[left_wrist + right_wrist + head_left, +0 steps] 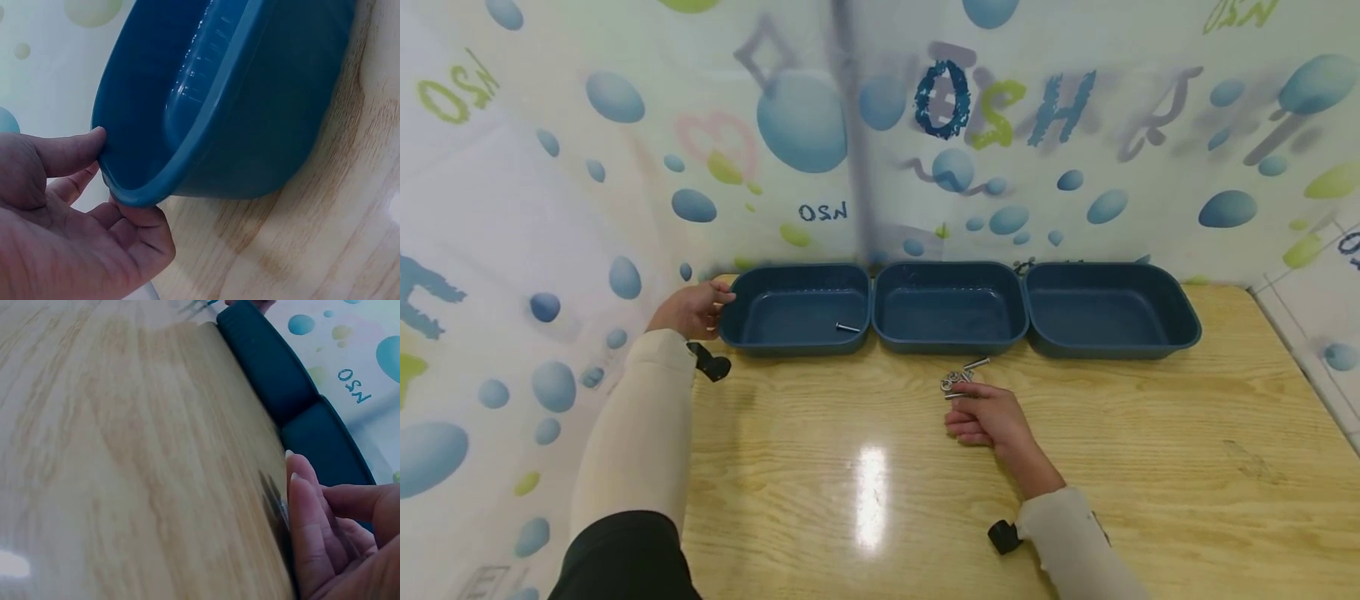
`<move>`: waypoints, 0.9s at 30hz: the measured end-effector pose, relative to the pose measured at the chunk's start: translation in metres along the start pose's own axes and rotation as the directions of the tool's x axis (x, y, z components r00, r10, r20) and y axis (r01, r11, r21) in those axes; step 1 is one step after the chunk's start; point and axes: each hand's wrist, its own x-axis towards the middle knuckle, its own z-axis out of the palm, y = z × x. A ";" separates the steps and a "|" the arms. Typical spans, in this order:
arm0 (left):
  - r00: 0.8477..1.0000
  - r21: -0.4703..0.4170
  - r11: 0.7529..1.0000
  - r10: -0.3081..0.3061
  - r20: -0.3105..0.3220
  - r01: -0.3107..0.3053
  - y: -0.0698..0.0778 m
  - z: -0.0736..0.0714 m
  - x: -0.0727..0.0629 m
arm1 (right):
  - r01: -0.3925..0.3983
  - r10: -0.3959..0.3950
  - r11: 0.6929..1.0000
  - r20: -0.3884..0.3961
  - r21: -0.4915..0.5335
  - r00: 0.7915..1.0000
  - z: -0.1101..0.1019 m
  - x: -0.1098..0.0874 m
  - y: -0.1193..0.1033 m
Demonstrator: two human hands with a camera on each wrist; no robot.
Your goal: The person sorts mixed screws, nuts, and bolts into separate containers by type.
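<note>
At the outer end of the left blue bin (797,346), my left hand (696,308) grips the rim. In the left wrist view the thumb touches the bin's rim (187,156) while bent fingers curl beneath it. A single bolt (847,327) lies inside this bin. My right hand (992,421) is over the table in front of the middle bin, its thumb and index finger pinching a bolt (953,396) beside a small heap of metal nuts (947,385) and bolts. Another bolt (977,363) lies just behind the heap. Fingers partly hide the pinched bolt in the right wrist view.
The middle bin (951,346) and right bin (1112,351) stand in a row with the left one along the back of the wooden table (805,467). Behind them hangs a patterned curtain (895,183), which also runs down the left side.
</note>
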 end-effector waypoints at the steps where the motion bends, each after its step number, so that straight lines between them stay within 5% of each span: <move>1: 1.000 0.002 1.000 0.002 0.001 -0.002 0.000 0.000 0.000 | 0.006 -0.006 1.000 -0.002 -0.011 1.000 0.001 0.000 0.001; 27: 1.000 0.021 1.000 -0.003 -0.014 0.003 0.001 0.000 -0.002 | 0.112 -0.149 0.966 -0.145 -0.235 0.978 0.016 0.000 0.006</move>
